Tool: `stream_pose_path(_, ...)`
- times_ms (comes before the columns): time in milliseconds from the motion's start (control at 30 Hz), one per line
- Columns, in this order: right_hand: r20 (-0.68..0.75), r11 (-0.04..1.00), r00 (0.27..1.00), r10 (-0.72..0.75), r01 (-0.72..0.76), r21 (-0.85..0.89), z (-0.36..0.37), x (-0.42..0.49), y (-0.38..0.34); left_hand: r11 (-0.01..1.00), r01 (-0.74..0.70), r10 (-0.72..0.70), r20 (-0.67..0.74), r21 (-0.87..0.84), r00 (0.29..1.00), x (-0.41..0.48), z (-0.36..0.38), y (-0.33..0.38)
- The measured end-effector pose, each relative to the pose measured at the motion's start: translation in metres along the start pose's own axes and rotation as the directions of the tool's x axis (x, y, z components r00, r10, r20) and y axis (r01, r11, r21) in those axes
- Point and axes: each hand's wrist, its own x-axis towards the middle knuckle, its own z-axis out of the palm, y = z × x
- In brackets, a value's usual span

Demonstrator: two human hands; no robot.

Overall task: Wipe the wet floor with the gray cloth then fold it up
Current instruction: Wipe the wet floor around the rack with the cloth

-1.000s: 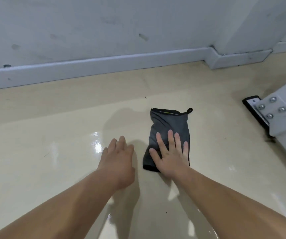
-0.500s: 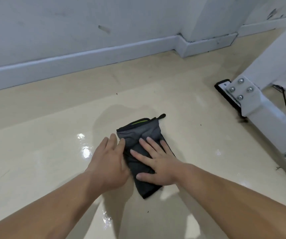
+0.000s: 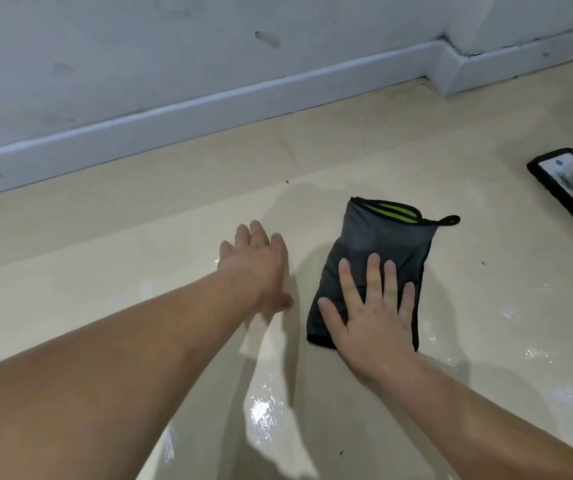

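The gray cloth (image 3: pixel 382 237) lies folded into a narrow rectangle on the glossy beige floor (image 3: pixel 486 306), with a green-striped inner edge and a small black loop at its far end. My right hand (image 3: pixel 371 317) lies flat on the near half of the cloth, fingers spread, pressing it down. My left hand (image 3: pixel 255 261) rests flat on the bare floor just left of the cloth, apart from it and holding nothing. Wet patches (image 3: pixel 261 410) shine on the floor near my arms.
A white baseboard (image 3: pixel 209 105) runs along the wall at the back and steps out at a corner (image 3: pixel 458 74) on the right. A white bolted furniture bracket with a black foot pad (image 3: pixel 555 181) stands at the right edge.
My left hand has come off the cloth and moved left onto the floor. My right hand has slid the cloth to the right and turned it straighter. The view has shifted left.
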Motion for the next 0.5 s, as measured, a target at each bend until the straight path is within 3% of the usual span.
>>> stream_pose_path(133, -0.011, 0.993, 0.993, -0.116, 0.115, -0.033, 0.007, -0.011, 0.006, 0.99, 0.071, -0.084, 0.097, 0.126, 0.992, 0.017, -0.014, -0.025)
stream_pose_path(267, 0.065, 0.971, 0.977, -0.205, 0.212, -0.111, -0.015, 0.03, -0.002, 0.998, 0.037, -0.044, 0.161, 0.042, 0.986, 0.03, -0.01, -0.028)
stream_pose_path(500, 0.262, 0.908, 0.896, -0.358, 0.399, -0.125, -0.062, 0.175, -0.067, 0.999, -0.003, 0.008, 0.111, -0.049, 0.994, 0.034, 0.008, -0.044)
